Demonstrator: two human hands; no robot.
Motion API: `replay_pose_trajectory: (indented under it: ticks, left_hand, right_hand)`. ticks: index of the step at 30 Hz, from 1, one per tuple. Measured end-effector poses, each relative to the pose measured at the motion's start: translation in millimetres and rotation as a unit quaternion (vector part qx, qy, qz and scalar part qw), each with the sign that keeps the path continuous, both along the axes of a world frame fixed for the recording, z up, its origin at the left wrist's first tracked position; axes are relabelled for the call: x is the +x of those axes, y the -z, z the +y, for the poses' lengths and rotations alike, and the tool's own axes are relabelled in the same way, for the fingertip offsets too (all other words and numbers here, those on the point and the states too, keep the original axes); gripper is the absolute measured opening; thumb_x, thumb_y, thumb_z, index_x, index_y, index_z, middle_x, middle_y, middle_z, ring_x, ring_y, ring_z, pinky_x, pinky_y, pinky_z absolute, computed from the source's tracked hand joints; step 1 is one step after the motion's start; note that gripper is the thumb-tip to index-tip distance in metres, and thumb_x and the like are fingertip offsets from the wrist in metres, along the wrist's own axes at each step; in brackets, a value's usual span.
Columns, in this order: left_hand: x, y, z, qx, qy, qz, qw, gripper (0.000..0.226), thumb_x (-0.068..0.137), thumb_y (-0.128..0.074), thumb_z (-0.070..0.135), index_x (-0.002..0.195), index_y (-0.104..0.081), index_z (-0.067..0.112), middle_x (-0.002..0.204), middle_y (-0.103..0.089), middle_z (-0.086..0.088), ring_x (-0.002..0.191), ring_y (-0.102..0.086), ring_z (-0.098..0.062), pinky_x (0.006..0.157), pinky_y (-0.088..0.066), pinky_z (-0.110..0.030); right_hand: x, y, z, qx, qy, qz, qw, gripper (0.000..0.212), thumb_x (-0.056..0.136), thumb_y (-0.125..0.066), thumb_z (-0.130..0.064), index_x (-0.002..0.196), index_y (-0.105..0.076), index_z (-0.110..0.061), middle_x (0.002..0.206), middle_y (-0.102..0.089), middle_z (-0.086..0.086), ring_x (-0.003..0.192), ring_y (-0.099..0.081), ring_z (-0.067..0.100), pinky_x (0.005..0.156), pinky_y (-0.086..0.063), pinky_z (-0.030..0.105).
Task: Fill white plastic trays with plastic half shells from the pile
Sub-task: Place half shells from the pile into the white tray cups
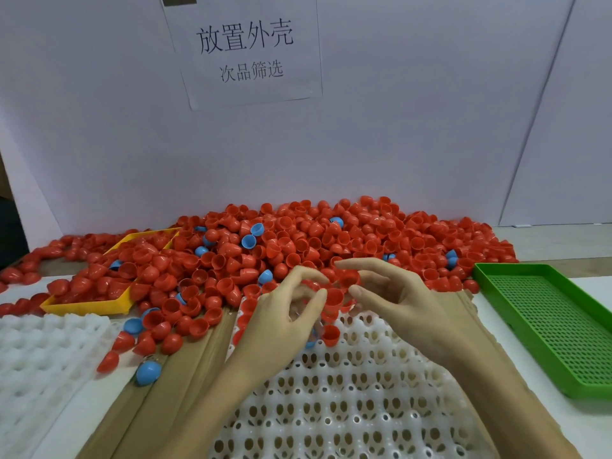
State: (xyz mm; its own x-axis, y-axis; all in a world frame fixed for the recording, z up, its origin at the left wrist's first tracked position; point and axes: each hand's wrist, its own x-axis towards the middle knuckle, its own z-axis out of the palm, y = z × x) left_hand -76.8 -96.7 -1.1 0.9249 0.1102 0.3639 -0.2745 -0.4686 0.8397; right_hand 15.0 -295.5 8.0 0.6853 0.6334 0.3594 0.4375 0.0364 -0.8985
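Red half shells (332, 329) fill the white tray's (347, 402) far row; left hand (281, 321) pinches one, right hand (394, 301) hangs relaxed beside the pile (298, 240).

Paper sheet (245, 51) fixed to the white back wall (414, 127), hanging slightly tilted. Two printed lines in black Chinese characters. Upper line, large: 放置外壳. Lower line, smaller: 次品筛选. No other legible text, numbers or brand marks anywhere in view.
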Motion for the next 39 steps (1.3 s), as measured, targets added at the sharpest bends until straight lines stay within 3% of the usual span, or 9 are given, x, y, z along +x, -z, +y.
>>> replay_pose_trajectory:
  ticks: [3,9,12,15,19,23,32,36,39]
  left_hand:
    - [0.7,0.2,-0.1,0.027,0.023,-0.014,0.999,0.034,0.100,-0.064,0.017,0.125,-0.059,0.040,0.098,-0.072,0.009,0.087,-0.074,-0.015,0.077,-0.063,-0.037]
    - [4.0,3.6,3.6,0.002,0.009,0.009,1.000,0.017,0.092,-0.076,0.018,0.106,-0.077,0.028,0.086,-0.078,0.003,0.080,-0.075,-0.013,0.076,-0.061,-0.027]
    - [11.1,5.3,1.8,0.090,-0.040,-0.017,0.995,0.016,0.090,-0.078,0.021,0.104,-0.079,0.029,0.081,-0.075,0.013,0.079,-0.071,-0.002,0.075,-0.054,-0.014]
    - [22.6,7.8,-9.0,0.244,-0.028,-0.035,0.969,0.014,0.094,-0.073,0.028,0.107,-0.077,0.030,0.084,-0.067,0.021,0.080,-0.059,0.005,0.078,-0.045,-0.008]
    - [35.6,13.3,-18.0,0.384,0.011,-0.018,0.923,0.018,0.100,-0.060,0.029,0.107,-0.073,0.018,0.100,-0.052,0.007,0.097,-0.045,-0.007,0.090,-0.050,-0.029]
    - [37.4,11.1,-21.9,0.469,0.022,-0.045,0.882,0.022,0.103,-0.052,0.022,0.093,-0.069,0.012,0.114,-0.048,0.001,0.103,-0.041,-0.014,0.088,-0.046,-0.029]
    - [43.1,9.2,-24.5,0.489,0.032,-0.035,0.871,0.027,0.105,-0.050,0.032,0.113,-0.070,0.015,0.114,-0.061,0.004,0.106,-0.047,-0.014,0.101,-0.040,-0.030]
    - [66.5,-10.7,-7.8,0.413,0.002,-0.036,0.910,0.022,0.103,-0.055,0.030,0.110,-0.072,0.017,0.105,-0.065,0.007,0.101,-0.054,-0.010,0.096,-0.048,-0.031]
    - [93.2,-20.3,13.4,0.406,-0.034,-0.004,0.913,0.025,0.102,-0.059,0.027,0.124,-0.068,0.020,0.117,-0.065,0.005,0.114,-0.056,-0.013,0.104,-0.047,-0.035]
  right_hand:
    - [1.9,3.1,0.7,0.000,0.000,0.022,1.000,0.036,0.100,-0.069,-0.018,0.135,-0.065,-0.026,0.105,-0.075,0.016,0.100,-0.075,0.029,0.090,-0.061,0.038]
    - [5.4,6.2,-1.0,-0.039,-0.007,0.042,0.998,0.052,0.091,-0.077,-0.032,0.140,-0.059,-0.027,0.113,-0.079,0.001,0.098,-0.077,0.022,0.088,-0.061,0.031]
    - [14.5,4.9,-9.8,0.009,0.094,0.072,0.993,0.062,0.088,-0.077,-0.032,0.144,-0.051,-0.024,0.109,-0.080,0.001,0.099,-0.077,0.018,0.086,-0.061,0.026]
    - [22.8,9.2,-13.3,0.043,0.163,0.101,0.980,0.050,0.097,-0.071,-0.025,0.143,-0.052,-0.020,0.102,-0.080,0.003,0.096,-0.077,0.019,0.082,-0.063,0.030]
    - [26.0,11.7,-13.0,0.078,0.168,0.132,0.974,0.044,0.099,-0.067,-0.026,0.141,-0.053,-0.021,0.100,-0.080,0.009,0.092,-0.077,0.025,0.078,-0.063,0.030]
    - [27.8,11.7,-12.8,0.087,0.167,0.141,0.972,0.042,0.098,-0.067,-0.027,0.138,-0.056,-0.021,0.098,-0.079,0.010,0.088,-0.077,0.024,0.074,-0.062,0.029]
    - [30.3,12.2,-14.0,0.112,0.166,0.161,0.966,0.035,0.102,-0.065,-0.021,0.135,-0.058,-0.019,0.094,-0.079,0.012,0.080,-0.076,0.023,0.069,-0.061,0.026]
    - [30.9,11.9,-14.7,0.117,0.168,0.166,0.965,0.032,0.103,-0.063,-0.019,0.135,-0.059,-0.018,0.092,-0.079,0.012,0.079,-0.075,0.023,0.070,-0.061,0.028]
    - [32.7,11.9,-16.5,0.118,0.175,0.174,0.962,0.030,0.104,-0.062,-0.018,0.134,-0.059,-0.017,0.093,-0.079,0.013,0.079,-0.075,0.024,0.073,-0.061,0.031]
